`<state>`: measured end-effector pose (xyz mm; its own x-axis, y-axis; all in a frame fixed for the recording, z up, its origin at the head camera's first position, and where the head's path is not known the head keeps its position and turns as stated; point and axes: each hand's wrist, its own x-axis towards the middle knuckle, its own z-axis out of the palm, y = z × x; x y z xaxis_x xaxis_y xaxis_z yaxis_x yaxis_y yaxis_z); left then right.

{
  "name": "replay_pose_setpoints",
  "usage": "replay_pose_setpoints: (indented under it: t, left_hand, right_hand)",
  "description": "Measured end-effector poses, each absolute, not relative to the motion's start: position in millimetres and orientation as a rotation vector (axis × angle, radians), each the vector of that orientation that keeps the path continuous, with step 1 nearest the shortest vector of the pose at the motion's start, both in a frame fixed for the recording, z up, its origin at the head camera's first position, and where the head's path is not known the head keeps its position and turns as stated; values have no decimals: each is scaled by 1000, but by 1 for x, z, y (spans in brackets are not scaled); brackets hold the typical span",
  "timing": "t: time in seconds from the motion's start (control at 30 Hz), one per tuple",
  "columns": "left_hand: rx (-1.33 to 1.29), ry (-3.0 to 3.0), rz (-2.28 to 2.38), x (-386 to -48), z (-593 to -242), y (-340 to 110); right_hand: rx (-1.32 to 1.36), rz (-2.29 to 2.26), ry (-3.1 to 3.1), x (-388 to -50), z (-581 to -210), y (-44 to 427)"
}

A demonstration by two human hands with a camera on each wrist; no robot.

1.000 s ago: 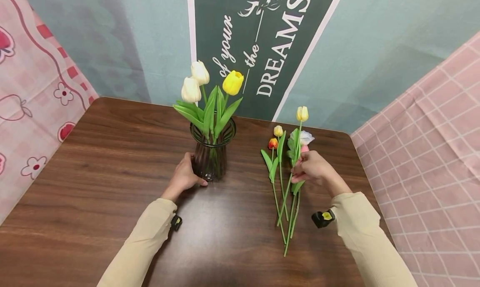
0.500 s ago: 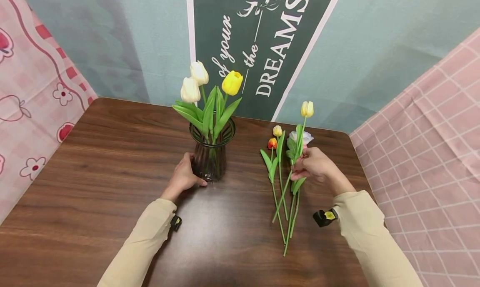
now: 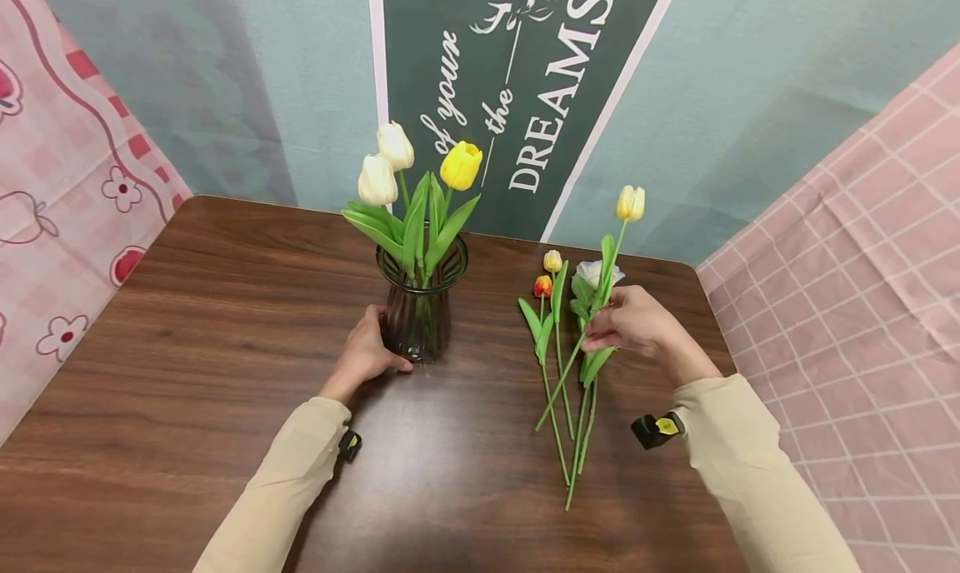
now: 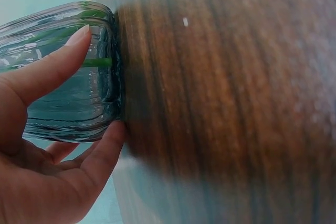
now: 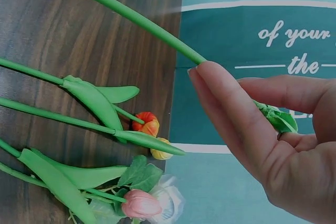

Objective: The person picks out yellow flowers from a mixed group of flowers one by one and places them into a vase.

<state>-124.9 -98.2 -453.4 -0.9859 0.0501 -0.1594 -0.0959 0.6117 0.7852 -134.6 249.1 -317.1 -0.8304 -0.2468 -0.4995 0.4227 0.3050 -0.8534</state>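
Observation:
A dark ribbed glass vase (image 3: 417,327) stands upright on the table, holding two white tulips (image 3: 377,180) and a yellow tulip (image 3: 461,166). My left hand (image 3: 366,355) grips the vase low down; in the left wrist view the thumb lies on its side and the fingers (image 4: 102,158) curve round the other side. My right hand (image 3: 637,325) pinches the stem of a pale yellow tulip (image 3: 631,203), tilted with its bloom up and right. The held stem (image 5: 131,17) crosses above the other flowers in the right wrist view.
On the table (image 3: 225,373) under the right hand lie a red-orange tulip (image 3: 542,286), a small yellow tulip (image 3: 552,261), a pink tulip (image 5: 142,204) and a white flower (image 5: 169,199). A printed cloth (image 3: 510,98) hangs behind; pink cloths flank both sides.
My right hand has risen with the pale yellow tulip. Its bloom has moved up and right, while the stem's lower end has swung left. The left hand stays on the vase.

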Motion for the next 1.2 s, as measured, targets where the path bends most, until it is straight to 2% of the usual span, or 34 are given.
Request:
replay_pose_setpoints:
  t: [1.2]
  left_hand:
    - [-29,2671,1317,-124,-454,-99]
  right_hand:
    - [125,-1724,1865,-142,-299,237]
